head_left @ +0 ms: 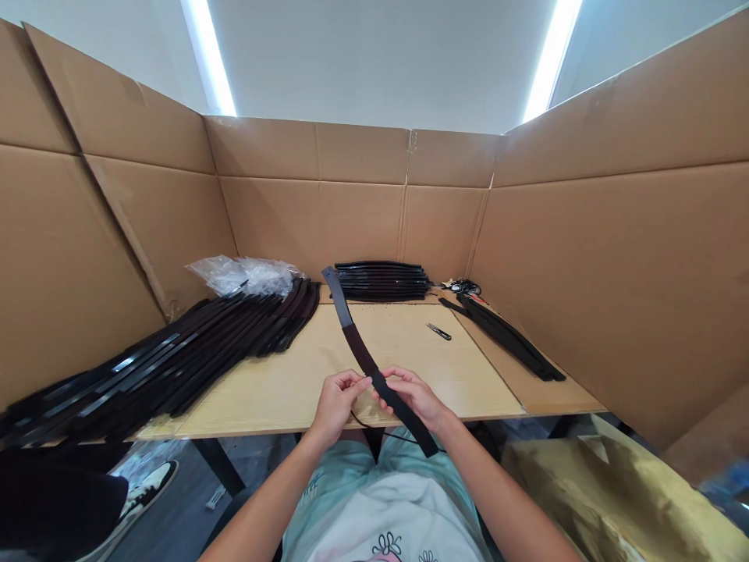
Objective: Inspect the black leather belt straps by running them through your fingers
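Left hand and right hand jointly grip one black strip between thumbs and fingers, at the near edge of the table. Beyond: one left pile, overlapped beyond exact count; one smaller right pile; one pair of snips between them. Farthest, before the cardboard wall: one clear bag, contents indistinguishable, and one rear stack of strips
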Demonstrator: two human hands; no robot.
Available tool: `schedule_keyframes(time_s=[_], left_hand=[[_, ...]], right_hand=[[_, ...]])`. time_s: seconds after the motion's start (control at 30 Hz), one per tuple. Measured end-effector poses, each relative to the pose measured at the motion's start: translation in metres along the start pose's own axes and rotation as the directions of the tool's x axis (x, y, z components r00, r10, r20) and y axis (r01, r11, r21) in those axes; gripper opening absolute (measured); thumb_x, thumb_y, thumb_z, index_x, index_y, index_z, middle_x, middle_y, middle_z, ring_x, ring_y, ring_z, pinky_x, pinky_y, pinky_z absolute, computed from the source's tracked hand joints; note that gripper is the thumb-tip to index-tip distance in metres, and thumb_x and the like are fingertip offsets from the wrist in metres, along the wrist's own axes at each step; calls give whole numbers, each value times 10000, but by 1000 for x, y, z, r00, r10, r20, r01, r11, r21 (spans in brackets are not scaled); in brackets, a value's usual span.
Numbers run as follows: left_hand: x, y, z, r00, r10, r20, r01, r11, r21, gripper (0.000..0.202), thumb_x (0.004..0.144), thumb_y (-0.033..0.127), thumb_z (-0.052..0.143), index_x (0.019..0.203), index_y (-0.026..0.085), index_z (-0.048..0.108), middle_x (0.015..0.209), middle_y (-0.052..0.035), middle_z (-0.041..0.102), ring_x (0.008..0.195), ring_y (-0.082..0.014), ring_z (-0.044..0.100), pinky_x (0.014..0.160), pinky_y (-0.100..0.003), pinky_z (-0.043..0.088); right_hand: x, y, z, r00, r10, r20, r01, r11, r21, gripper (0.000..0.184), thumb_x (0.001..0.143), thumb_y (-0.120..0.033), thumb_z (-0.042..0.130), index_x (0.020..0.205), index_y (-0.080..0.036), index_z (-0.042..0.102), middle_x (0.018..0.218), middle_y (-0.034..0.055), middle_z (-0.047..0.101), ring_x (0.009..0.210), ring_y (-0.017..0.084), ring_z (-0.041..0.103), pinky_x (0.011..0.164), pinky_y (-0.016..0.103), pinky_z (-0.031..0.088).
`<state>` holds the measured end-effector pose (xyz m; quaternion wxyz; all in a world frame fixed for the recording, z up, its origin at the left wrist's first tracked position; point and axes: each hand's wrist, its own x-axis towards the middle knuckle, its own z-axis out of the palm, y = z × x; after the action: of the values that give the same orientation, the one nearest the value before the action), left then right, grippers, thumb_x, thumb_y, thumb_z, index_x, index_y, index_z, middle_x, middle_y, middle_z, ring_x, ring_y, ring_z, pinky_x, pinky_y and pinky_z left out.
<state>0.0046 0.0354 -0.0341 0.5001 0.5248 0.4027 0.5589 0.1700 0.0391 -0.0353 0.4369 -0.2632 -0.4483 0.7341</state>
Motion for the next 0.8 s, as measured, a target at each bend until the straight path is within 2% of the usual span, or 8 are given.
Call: schedule_keyframes(time_s=[0.07, 0.2, 0.27, 0.57, 0.7, 0.8], left_hand=[[0, 0, 1, 1000, -6, -4, 6, 1000, -2, 345, 614, 419, 746, 502, 148, 565, 435, 66, 437, 415, -65, 315, 424, -205, 232], [1, 2, 2, 997, -33, 68, 34, 999, -8, 294, 571, 398, 778, 615, 141, 641, 558, 7, 611, 526, -118, 504, 507, -213, 368], [1, 3, 3, 996, -38, 79, 38, 999, -3, 307, 547, 398, 790, 653, 138, 664, 588, -5, 637, 554, -135, 533, 521, -219, 387], [2, -1, 2, 1000, 3, -10, -2, 998, 56, 370, 557, 431, 780, 504, 148, 547, 448, 70, 425, 432, -63, 321, 420, -191, 244], [2, -2, 1, 1000, 15, 2, -15, 997, 71, 368, 581, 435, 765, 510, 149, 545, 446, 72, 411, 431, -63, 297, 417, -195, 225], [2, -2, 0, 999, 28, 21, -30, 997, 75, 362, 597, 430, 754, 502, 149, 546, 450, 63, 432, 441, -70, 320, 424, -198, 235]], right_hand=[[1, 2, -2, 1000, -3, 0, 3, 1000, 20, 327, 654, -318, 761, 882, -175, 575, 738, 53, 714, 578, 117, 619, 524, 194, 446], [3, 5, -7, 1000, -24, -17, 25, 999, 41, 333, 644, -296, 783, 910, -165, 633, 728, 34, 700, 574, 108, 602, 523, 205, 452], [4, 6, -8, 999, -39, -24, 40, 998, 43, 347, 644, -283, 787, 944, -159, 663, 715, 21, 687, 575, 100, 590, 521, 205, 456], [3, 6, -1, 996, -84, 0, 83, 994, -74, 273, 603, -224, 810, 841, -137, 707, 767, 2, 671, 550, 55, 546, 518, 172, 467], [3, 7, -1, 998, -62, -4, 61, 997, -53, 307, 580, -224, 822, 808, -145, 634, 710, -13, 659, 552, 82, 578, 511, 196, 488], [2, 6, -2, 999, -18, 37, 20, 998, -54, 356, 602, -256, 814, 812, -162, 543, 659, 7, 678, 473, 85, 564, 438, 179, 435]])
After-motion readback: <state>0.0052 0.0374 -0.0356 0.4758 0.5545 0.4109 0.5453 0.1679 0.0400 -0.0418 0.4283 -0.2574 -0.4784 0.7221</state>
